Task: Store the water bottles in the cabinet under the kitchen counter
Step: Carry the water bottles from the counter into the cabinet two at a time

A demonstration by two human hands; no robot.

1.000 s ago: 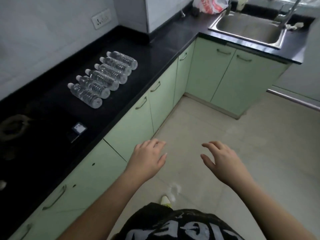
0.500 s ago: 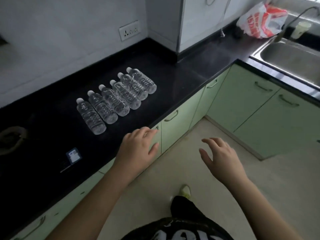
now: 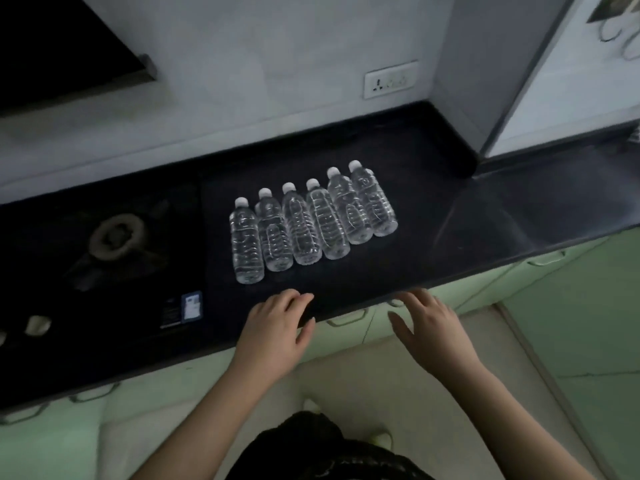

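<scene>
1. Both hands hang palm down with fingers loosely spread and hold nothing: the left hand is over the front edge of the counter, and the right hand is just off that edge, above the floor.
2. Below the counter edge run pale green cabinet doors, all closed, with small metal handles.
3. On the dark counter, just beyond the left hand, six water bottles lie on their sides in a tight row, touching one another, white caps pointing toward the wall.
4. Left of the bottles sits a stove burner, with a small card near the front edge.
5. Farther back, a wall socket is mounted on the pale wall.
</scene>
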